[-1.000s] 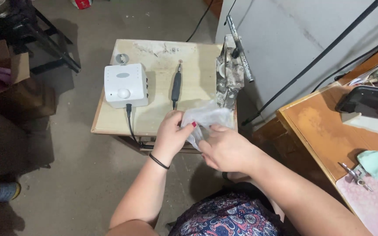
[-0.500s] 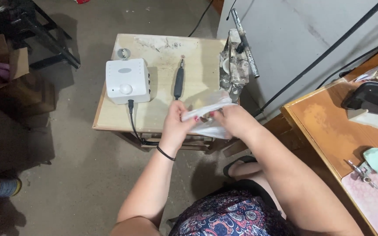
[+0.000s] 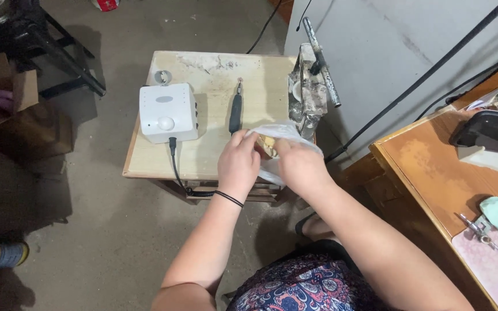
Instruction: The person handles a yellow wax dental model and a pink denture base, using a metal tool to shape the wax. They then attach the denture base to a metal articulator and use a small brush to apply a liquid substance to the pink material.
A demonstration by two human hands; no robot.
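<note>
My left hand (image 3: 238, 164) and my right hand (image 3: 299, 166) both grip a thin clear plastic bag (image 3: 286, 133) over the near right corner of a small wooden table (image 3: 203, 155). Something pale and yellowish shows inside the bag between my fingers. A black band circles my left wrist. Just beyond my left hand a dark pen-shaped handpiece (image 3: 236, 112) lies on the tabletop. A white box-shaped unit (image 3: 167, 112) with a round knob stands to the left, its black cord hanging over the table's front edge.
A grimy metal clamp-like fixture (image 3: 309, 95) stands at the table's right edge by a grey wall. A brown desk (image 3: 433, 167) at right carries a dark phone (image 3: 489, 131), a mint-green piece and small metal clips. Cardboard boxes (image 3: 7, 95) and a dark stand sit at left.
My hands moved from the table's front edge up and inward over its corner, bunching the plastic bag between them. The camera view shifted slightly.
</note>
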